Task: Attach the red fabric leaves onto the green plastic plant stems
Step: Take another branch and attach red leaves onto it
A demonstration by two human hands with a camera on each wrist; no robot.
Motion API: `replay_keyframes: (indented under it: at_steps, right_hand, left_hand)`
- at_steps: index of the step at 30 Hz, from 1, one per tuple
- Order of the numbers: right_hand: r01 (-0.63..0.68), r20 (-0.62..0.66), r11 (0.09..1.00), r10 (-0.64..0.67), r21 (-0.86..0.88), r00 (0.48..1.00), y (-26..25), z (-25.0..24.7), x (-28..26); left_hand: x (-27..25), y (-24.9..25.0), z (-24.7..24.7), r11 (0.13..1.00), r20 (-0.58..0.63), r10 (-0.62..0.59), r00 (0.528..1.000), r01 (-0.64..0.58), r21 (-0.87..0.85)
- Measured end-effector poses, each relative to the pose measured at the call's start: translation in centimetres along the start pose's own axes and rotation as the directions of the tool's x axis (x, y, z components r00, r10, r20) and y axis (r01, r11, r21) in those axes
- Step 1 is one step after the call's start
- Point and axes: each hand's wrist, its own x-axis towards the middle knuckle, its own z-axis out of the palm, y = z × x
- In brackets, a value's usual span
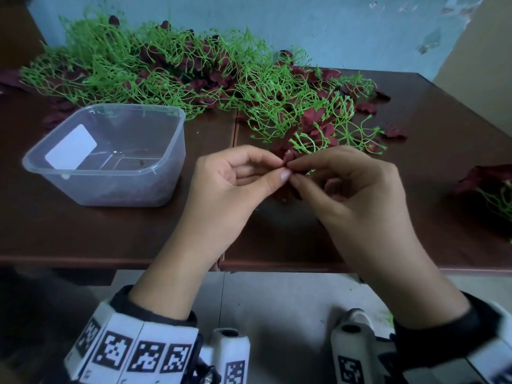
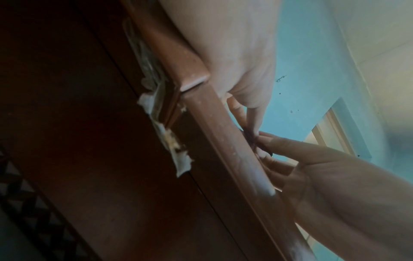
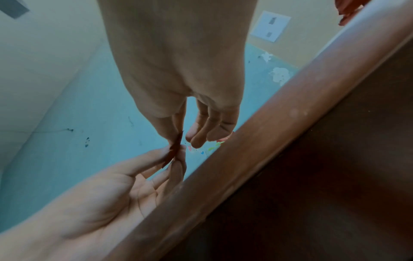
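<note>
One clear tub (image 1: pixel 110 159), stem heap (image 1: pixel 155 70), leaf pinched (image 3: pixel 175 150)

Dark brown table (image 1: pixel 83 231) against blue wall (image 1: pixel 304 26).

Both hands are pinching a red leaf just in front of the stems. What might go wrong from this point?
1. The left hand and right hand pinch the small red leaf by fingertips only; it may slip out.
2. The hands work above loose leaves on the table, so a dropped leaf would be hard to pick out.
3. The green stem lies among a tangled pile and may snag.
</note>
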Motion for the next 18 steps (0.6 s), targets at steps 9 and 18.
replay_keyframes:
  at_steps: [9,18]
  right_hand:
    - [0.11,-0.046,0.991,-0.114,-0.08,0.992,0.42,-0.14,0.27]
    - [-0.01,-0.023,0.999,0.009,-0.033,1.0,0.65,0.04,0.44]
  left_hand:
    - [-0.18,0.23,-0.11,0.993,0.018,-0.071,0.997,0.072,-0.092]
    - [-0.07,0.22,-0.1,0.983,0.026,-0.089,0.996,0.092,-0.156]
